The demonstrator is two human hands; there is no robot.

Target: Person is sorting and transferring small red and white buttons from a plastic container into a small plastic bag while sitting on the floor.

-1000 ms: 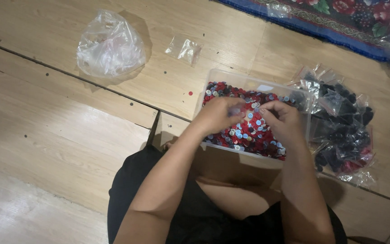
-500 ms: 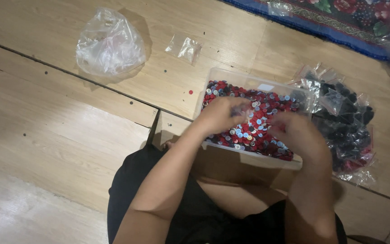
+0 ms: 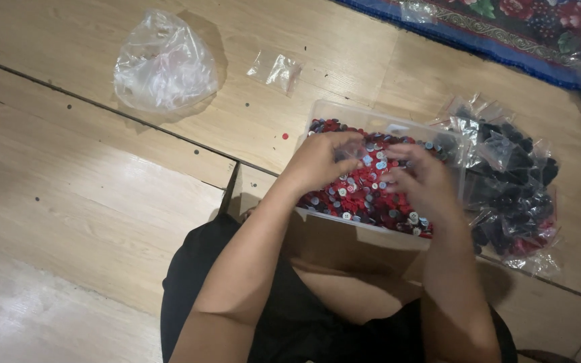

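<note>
A clear plastic box (image 3: 323,111) on the wooden floor holds a heap of red, white and blue buttons (image 3: 364,195). Both my hands hover over it. My left hand (image 3: 324,160) is at the box's left half, its fingertips pinching what looks like a small clear bag (image 3: 352,149). Slightly blurred, my right hand (image 3: 425,183) is over the right half with the fingers spread just above the buttons; I see nothing in it.
Clear bags of dark buttons (image 3: 512,181) lie against the box's right side. A crumpled clear bag (image 3: 164,64) and a small flat clear bag (image 3: 274,68) lie further up the floor. A patterned rug (image 3: 506,30) borders the top right. My legs are under the box's near edge.
My right hand drew back from the left hand toward the box's right side and has now come partly back over the buttons. The left hand has stayed put.
</note>
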